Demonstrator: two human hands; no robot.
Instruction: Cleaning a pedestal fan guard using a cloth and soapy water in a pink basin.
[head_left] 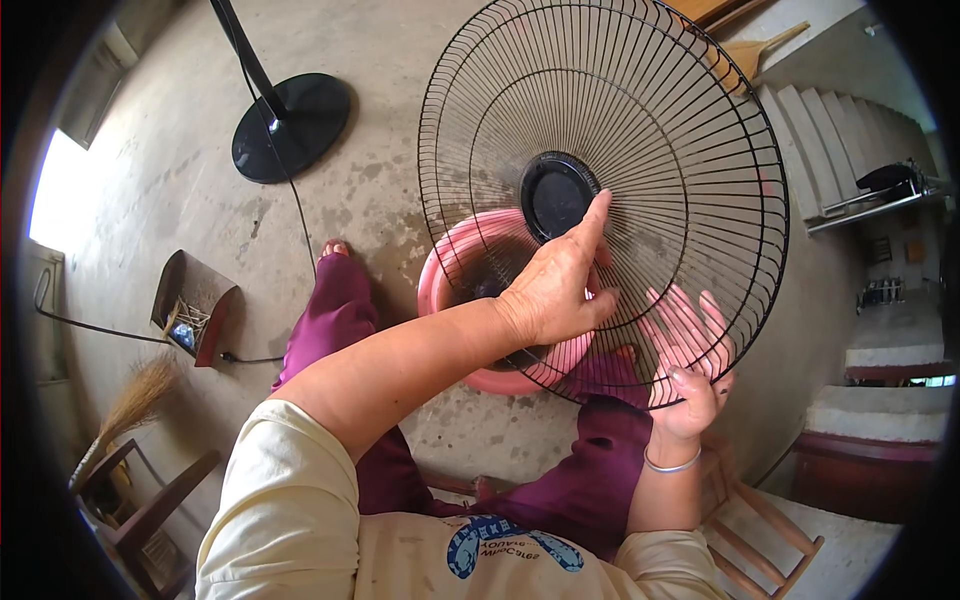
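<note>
A round black wire fan grille (690,195) with a solid black disc (557,197) at its centre is held up tilted before me. My right hand (695,365) grips its lower right rim, fingers spread behind the wires and thumb in front. Reaching across from the left, my left hand (562,285) rests against the wires just below the disc. Its index finger is stretched out along the disc's edge, with the thumb apart from it. Under the grille stands a pink basin (432,285), partly hidden by the wires and my arm; dark contents show inside.
A black fan stand with a round base (292,128) stands at the far left, its cord trailing. Left of my leg lies a dustpan (192,312) with litter. A straw broom (135,395) and a chair (135,510) are lower left. A wooden stool (760,540) sits at lower right.
</note>
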